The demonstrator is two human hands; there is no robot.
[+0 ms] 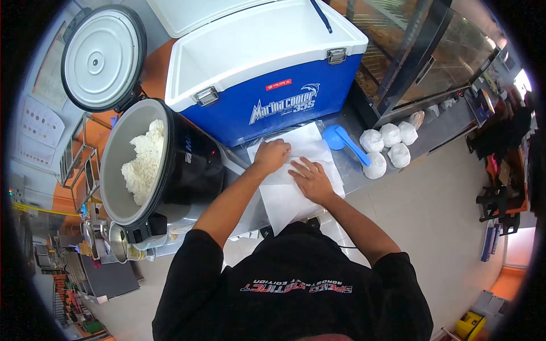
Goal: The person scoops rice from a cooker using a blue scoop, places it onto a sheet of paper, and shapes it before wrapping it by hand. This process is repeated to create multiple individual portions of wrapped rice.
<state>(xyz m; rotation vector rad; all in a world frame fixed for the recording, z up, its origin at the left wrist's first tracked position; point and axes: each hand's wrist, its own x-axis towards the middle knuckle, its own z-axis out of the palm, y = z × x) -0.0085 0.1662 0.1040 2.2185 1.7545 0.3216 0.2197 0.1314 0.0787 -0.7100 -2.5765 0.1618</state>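
Observation:
White paper sheets point(284, 200) lie on the counter in front of me, overlapping and hanging over its near edge. My left hand point(272, 155) is closed at the upper part of the paper, its fingers curled down on the sheet. Just to the right, my right hand point(311, 181) rests on the paper with its fingers spread and nothing held. Beyond the paper's right edge lies a blue rice scoop point(335, 138). Several white paper-wrapped bundles point(391, 135) sit close together farther right, one touching the scoop's handle.
On the left stands an open rice cooker point(196, 153) with white rice point(144, 162) inside and its lid point(101, 61) raised. A blue-and-white cooler point(273, 96), lid open, stands behind the paper. A glass display case point(443, 62) is at the back right.

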